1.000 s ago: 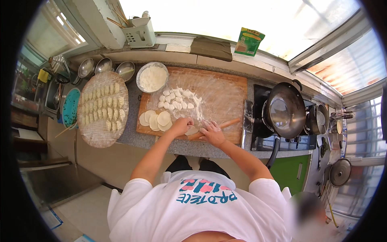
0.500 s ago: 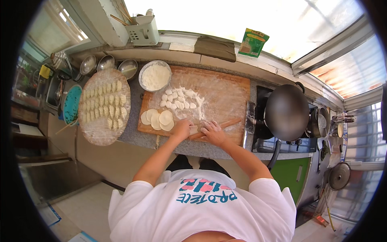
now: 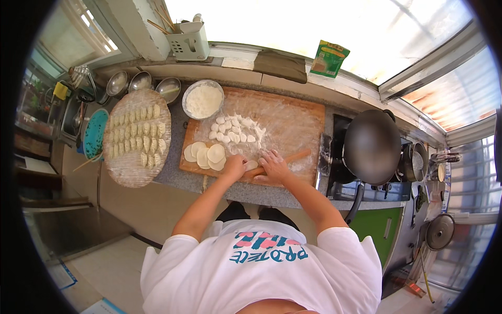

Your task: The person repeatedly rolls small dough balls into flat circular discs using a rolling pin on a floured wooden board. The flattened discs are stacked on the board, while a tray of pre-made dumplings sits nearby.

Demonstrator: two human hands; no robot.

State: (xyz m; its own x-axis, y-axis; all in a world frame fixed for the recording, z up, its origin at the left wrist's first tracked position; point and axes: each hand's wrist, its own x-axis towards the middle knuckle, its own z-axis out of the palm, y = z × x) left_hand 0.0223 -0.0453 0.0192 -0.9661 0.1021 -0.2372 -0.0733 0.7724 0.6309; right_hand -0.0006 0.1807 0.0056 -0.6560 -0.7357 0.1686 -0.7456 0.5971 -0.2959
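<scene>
Near the front edge of the floury wooden board, my left hand has its fingers closed on the edge of a small dough wrapper. My right hand lies over a wooden rolling pin, palm and fingers pressed on it. The pin slants up to the right, its near end beside the wrapper. Left of my left hand, several round dough wrappers overlap in a pile. Beyond my hands sit several small flattened dough pieces in loose flour.
A metal bowl of flour stands at the board's far left corner. Farther left, a round tray carries rows of dumplings, beside a turquoise basin of green filling. A black wok sits on the stove at right.
The rolling pin and my right hand have shifted slightly away from me across the board. More of the small wrapper now shows between my hands. My left hand stays near the same spot.
</scene>
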